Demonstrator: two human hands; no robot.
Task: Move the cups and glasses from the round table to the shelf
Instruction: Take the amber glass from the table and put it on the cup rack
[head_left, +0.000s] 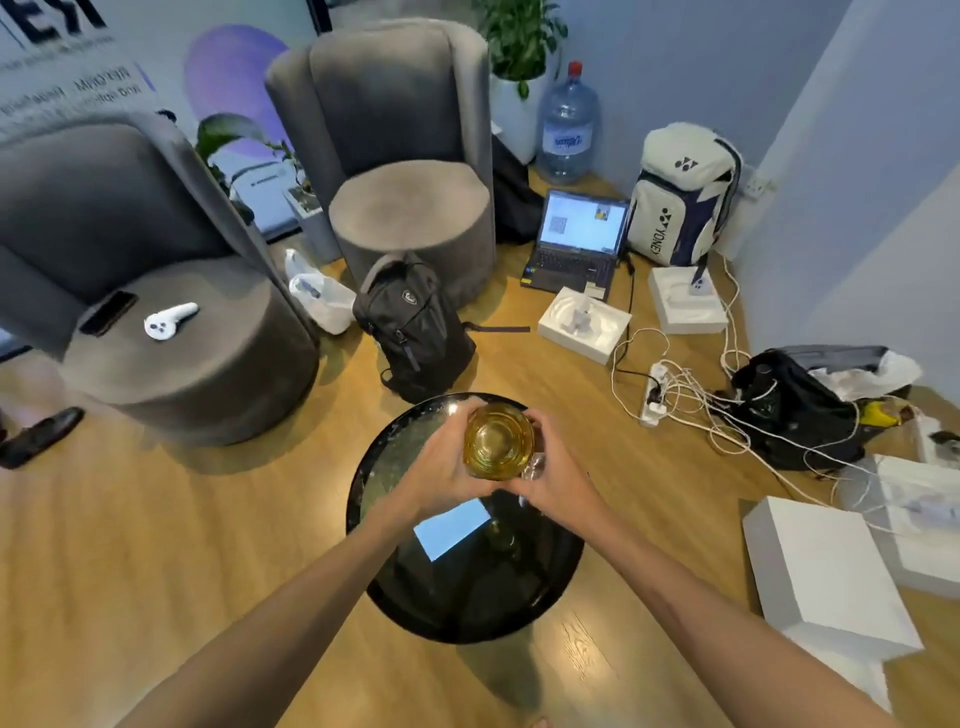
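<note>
An amber glass (498, 441) is held above the black round table (410, 587), seen from above with its mouth up. My left hand (441, 467) grips its left side and my right hand (558, 470) grips its right side. A clear glass object (536, 467) shows partly under my right fingers, too hidden to identify. The glossy tabletop reflects a bright window patch and the glass. No shelf is in view.
Two grey armchairs (410, 171) stand behind the table, with a black backpack (413, 325) on the floor between. A laptop (576, 239), white boxes (826, 577), a power strip with tangled cables (657, 395) and bags crowd the right side. Wooden floor lies left.
</note>
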